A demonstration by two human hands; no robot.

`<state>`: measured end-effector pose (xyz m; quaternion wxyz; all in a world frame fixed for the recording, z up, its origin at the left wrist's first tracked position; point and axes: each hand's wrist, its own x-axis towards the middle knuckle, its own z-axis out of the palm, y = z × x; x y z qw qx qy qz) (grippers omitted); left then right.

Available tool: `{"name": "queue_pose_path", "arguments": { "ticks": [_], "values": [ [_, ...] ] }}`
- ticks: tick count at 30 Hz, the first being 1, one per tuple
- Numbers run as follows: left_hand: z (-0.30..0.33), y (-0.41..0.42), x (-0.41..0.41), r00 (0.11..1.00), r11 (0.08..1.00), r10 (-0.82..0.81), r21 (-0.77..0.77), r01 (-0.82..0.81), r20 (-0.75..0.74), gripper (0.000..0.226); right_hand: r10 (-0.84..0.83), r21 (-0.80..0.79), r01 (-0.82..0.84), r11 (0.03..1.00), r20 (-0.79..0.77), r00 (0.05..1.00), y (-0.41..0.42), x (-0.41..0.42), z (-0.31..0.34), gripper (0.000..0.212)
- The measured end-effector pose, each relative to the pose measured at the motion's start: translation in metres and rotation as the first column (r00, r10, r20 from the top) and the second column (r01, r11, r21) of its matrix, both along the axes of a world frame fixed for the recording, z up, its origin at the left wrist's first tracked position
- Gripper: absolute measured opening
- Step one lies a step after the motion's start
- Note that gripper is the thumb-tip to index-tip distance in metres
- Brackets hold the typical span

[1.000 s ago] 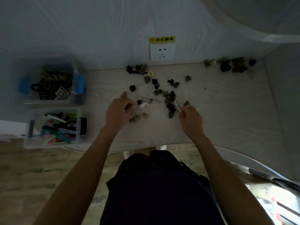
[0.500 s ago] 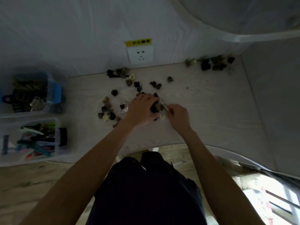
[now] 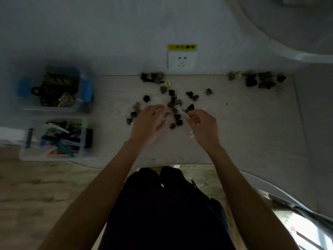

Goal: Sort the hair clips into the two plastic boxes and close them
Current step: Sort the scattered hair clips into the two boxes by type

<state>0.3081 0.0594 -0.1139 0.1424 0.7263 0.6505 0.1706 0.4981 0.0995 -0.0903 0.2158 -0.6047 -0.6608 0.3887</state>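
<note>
Small dark and tan claw clips (image 3: pixel 191 96) lie scattered on the pale table (image 3: pixel 248 134). My right hand (image 3: pixel 202 124) pinches a slim white clip (image 3: pixel 181 111) that points up and left over the pile. My left hand (image 3: pixel 148 121) hovers at the pile's left side with fingers stretched toward the dark clips (image 3: pixel 177 121); whether it touches them is blurred. At the far left stand two open plastic boxes. The back box (image 3: pixel 48 109), with blue latches, holds dark and brown claw clips. The nearer box (image 3: pixel 54 157) holds colourful slim clips.
More clips sit in a cluster at the back right corner (image 3: pixel 261 81) and near the wall (image 3: pixel 153 77). A wall socket (image 3: pixel 182 60) with a yellow label is behind the table. My dark-clothed legs are below the table's front edge.
My left hand moved right from the small left-hand cluster to the centre pile, beside my right hand. The right hand still pinches the white clip.
</note>
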Motion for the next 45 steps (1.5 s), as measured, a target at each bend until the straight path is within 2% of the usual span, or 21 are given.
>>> {"name": "queue_pose_path", "arguments": {
  "ticks": [4,9,12,15,16,20,22,25,27,30,33,36,38,42,45],
  "values": [
    [0.02,-0.053,-0.06,0.955,0.95,0.295,0.098,-0.297,0.041,0.03,0.211,0.085,-0.207,0.975,-0.041,0.977,-0.013,-0.083,0.014,0.009],
    [0.042,-0.12,-0.138,0.803,0.793,0.596,0.159,-0.588,-0.001,0.027,0.421,0.135,-0.408,0.903,-0.092,0.902,-0.041,-0.192,0.015,0.002],
    [0.043,-0.144,-0.163,0.758,0.747,0.653,0.16,-0.646,0.012,0.027,0.546,0.122,-0.539,0.833,-0.038,0.837,-0.052,-0.237,0.015,0.006],
    [0.042,-0.17,-0.188,0.697,0.683,0.707,0.14,-0.717,0.12,0.031,0.623,0.137,-0.616,0.775,-0.01,0.782,-0.064,-0.275,0.02,0.013],
    [0.039,-0.176,-0.196,0.702,0.691,0.701,0.121,-0.713,0.127,0.034,0.64,0.168,-0.633,0.756,0.019,0.768,-0.066,-0.282,0.022,0.016],
    [0.02,-0.186,-0.226,0.801,0.799,0.598,-0.045,-0.599,-0.029,0.055,0.739,0.339,-0.743,0.577,0.171,0.652,-0.075,-0.287,0.013,0.022],
    [0.017,-0.183,-0.234,0.811,0.806,0.584,-0.091,-0.585,-0.039,0.054,0.79,0.329,-0.823,0.462,0.269,0.551,-0.086,-0.286,0.005,0.031],
    [0.021,-0.177,-0.24,0.798,0.804,0.585,-0.03,-0.594,-0.145,0.043,0.814,0.264,-0.905,0.335,0.402,0.418,-0.096,-0.294,-0.007,0.038],
    [0.026,-0.173,-0.245,0.78,0.805,0.578,0.009,-0.593,-0.24,0.039,0.809,0.182,-0.928,0.324,0.455,0.372,-0.091,-0.304,-0.007,0.037],
    [0.031,-0.164,-0.249,0.784,0.823,0.543,0.006,-0.568,-0.301,0.033,0.769,0.225,-0.922,0.315,0.508,0.387,-0.078,-0.305,-0.009,0.027],
    [0.03,-0.155,-0.25,0.792,0.841,0.509,0.0,-0.54,-0.338,0.027,0.819,0.247,-0.909,0.336,0.399,0.411,-0.076,-0.291,-0.011,0.03],
    [0.029,-0.15,-0.253,0.807,0.859,0.486,0.014,-0.511,-0.335,0.022,0.823,0.258,-0.862,0.436,0.272,0.498,-0.08,-0.286,0.002,0.028],
    [0.03,-0.151,-0.256,0.81,0.865,0.477,0.019,-0.501,-0.34,0.023,0.793,0.266,-0.84,0.473,0.286,0.538,-0.082,-0.298,0.013,0.025],
    [0.029,-0.164,-0.26,0.801,0.855,0.498,0.031,-0.518,-0.331,0.021,0.797,0.206,-0.886,0.416,0.386,0.464,-0.085,-0.34,0.015,0.027],
    [0.025,-0.176,-0.262,0.797,0.82,0.572,0.098,-0.564,-0.193,0.024,0.786,0.139,-0.908,0.394,0.46,0.412,-0.089,-0.348,0.007,0.046]
  ]
}}
